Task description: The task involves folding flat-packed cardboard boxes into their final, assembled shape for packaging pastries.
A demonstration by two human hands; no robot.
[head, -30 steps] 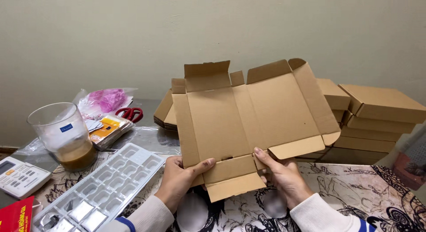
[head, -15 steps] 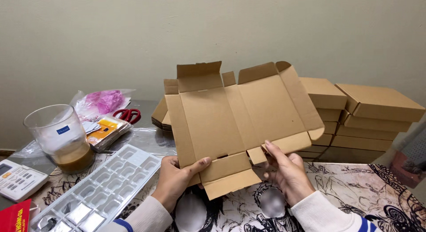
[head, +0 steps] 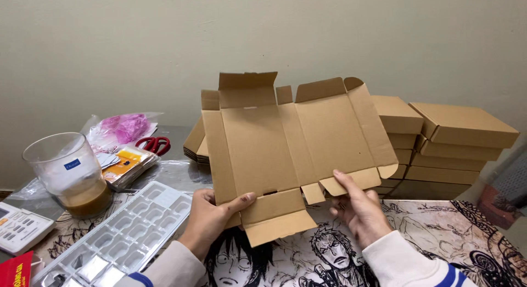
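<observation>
Both hands hold one flat, unfolded cardboard blank [head: 291,149] upright above the table [head: 181,174], its inner face toward the camera and its flaps spread out along all edges. The left hand [head: 211,218] grips the blank at its lower left corner, thumb laid across the front face and the other fingers hidden behind the board. The right hand [head: 359,210] takes the lower right edge, thumb pressed on a small bottom flap, remaining fingers curled below and behind it; both grips are closed on the board. A wider bottom flap hangs bent forward between the two hands. Behind the blank, to the right, stand two stacks of folded boxes [head: 444,141], piled neatly against the wall. A pile of further flat blanks [head: 195,144] lies just behind the held one, on the left. On the table to the left stands a clear plastic cup [head: 68,174] with brown liquid at its bottom; near it lie a clear compartment tray [head: 121,235], a calculator [head: 19,226], red scissors [head: 153,144], a pink-filled plastic bag [head: 118,127] and a bundle of small packets [head: 123,166]. A cloth with black-and-white cartoon drawings [head: 439,237] covers the near part of the table under the hands.
</observation>
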